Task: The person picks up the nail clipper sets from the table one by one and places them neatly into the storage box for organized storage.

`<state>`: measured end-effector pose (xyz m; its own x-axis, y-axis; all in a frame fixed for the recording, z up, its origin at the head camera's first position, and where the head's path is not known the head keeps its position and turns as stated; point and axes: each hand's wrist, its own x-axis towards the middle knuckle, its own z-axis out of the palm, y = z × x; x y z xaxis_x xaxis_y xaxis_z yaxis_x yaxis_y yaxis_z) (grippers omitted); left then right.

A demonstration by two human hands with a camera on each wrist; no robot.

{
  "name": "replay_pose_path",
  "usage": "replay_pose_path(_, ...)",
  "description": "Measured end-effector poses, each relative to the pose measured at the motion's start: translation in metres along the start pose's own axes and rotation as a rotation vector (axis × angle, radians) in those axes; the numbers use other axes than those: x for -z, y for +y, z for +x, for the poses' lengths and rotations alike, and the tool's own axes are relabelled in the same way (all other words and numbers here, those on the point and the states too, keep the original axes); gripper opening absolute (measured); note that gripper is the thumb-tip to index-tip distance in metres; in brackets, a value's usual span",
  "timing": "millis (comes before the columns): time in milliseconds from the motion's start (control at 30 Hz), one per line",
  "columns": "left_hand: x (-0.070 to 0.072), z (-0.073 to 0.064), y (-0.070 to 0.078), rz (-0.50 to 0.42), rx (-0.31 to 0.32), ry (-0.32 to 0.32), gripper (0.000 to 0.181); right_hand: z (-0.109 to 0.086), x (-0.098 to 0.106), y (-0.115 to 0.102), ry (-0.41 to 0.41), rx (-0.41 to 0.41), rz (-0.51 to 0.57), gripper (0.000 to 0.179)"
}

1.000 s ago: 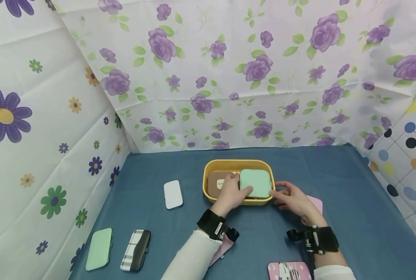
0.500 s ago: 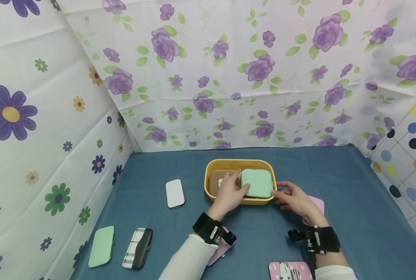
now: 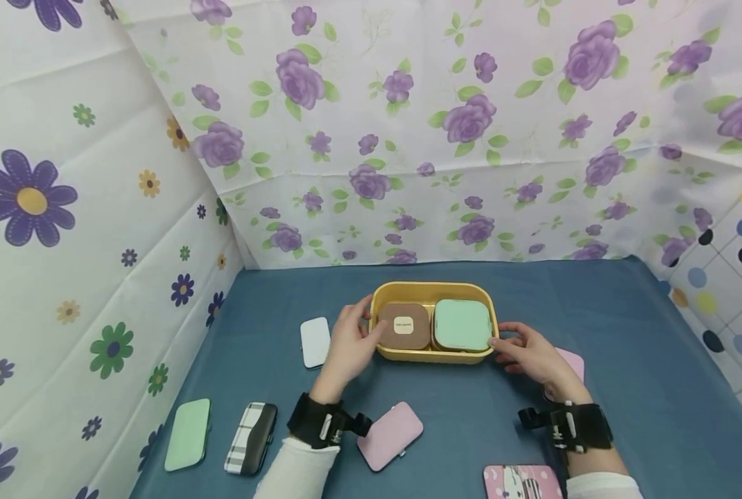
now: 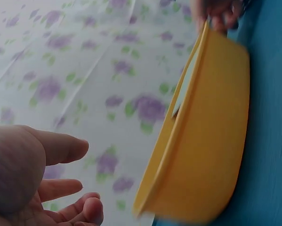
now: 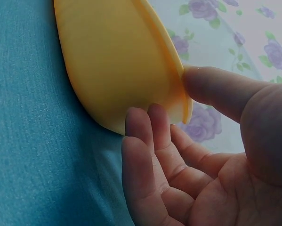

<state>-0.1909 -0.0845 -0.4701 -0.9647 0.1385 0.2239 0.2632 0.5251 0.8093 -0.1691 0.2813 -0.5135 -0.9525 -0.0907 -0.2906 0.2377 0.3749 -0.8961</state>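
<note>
A yellow oblong basket (image 3: 434, 357) stands on the blue cloth, holding a brown square case (image 3: 403, 326) with a cream label on the left and a mint-green square case (image 3: 462, 325) on the right. At the basket's left end is my left hand (image 3: 349, 344), fingers extended and thumb spread; the left wrist view shows a gap between it and the basket wall. My right hand (image 3: 531, 359) holds the right end, its thumb (image 5: 213, 87) on the rim and its bent fingers against the outer wall. Whatever lies beneath the two square cases is hidden.
Around the basket lie a white case (image 3: 315, 342), a pink case (image 3: 390, 436), a plaid-and-black case (image 3: 251, 439), a green case (image 3: 187, 434) and a pink patterned case (image 3: 522, 482). Another pink case (image 3: 572, 363) is partly behind my right hand. Flowered sheets (image 3: 346, 138) bound the cloth.
My left hand has left the side of the mint-green case and moved left to the basket's left end, uncovering the brown case. My right hand stays at the right rim.
</note>
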Motion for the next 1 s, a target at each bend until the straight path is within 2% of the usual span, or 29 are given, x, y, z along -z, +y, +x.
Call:
replay_pose_path(100,0.014,-0.002,-0.016,0.04,0.059,0.078,0.059,0.001,0.001,0.0,0.001,0.0,-0.011,0.078)
replay_pose_path(267,0.029,-0.006,-0.049,0.225,0.162,0.253,0.067,0.001,0.002,-0.001,0.006,-0.014,-0.01,0.078)
replay_pose_path(367,0.033,-0.007,-0.066,0.338,0.225,0.284,0.078,0.001,0.001,-0.002,0.008,-0.028,-0.004,0.078)
replay_pose_path(467,0.036,-0.007,-0.079,0.406,0.273,0.268,0.088,0.001,0.0,-0.002,0.011,-0.035,-0.004,0.08)
replay_pose_path(533,0.036,-0.006,-0.083,0.432,0.313,0.232,0.094,0.002,0.0,-0.002,0.013,-0.035,-0.007,0.08)
replay_pose_path(667,0.035,-0.006,-0.086,0.452,0.377,0.132,0.104,0.002,-0.001,-0.002,0.014,-0.032,-0.01,0.08)
replay_pose_path(767,0.034,-0.006,-0.084,0.457,0.396,0.069,0.108,0.001,0.0,-0.002,0.015,-0.03,-0.01,0.079)
replay_pose_path(833,0.034,-0.007,-0.082,0.462,0.397,0.057,0.109,0.001,0.0,-0.002,0.012,-0.028,-0.009,0.079)
replay_pose_path(1000,0.035,-0.008,-0.079,0.437,0.403,0.073,0.106,0.0,0.0,-0.001,0.004,-0.01,-0.001,0.08)
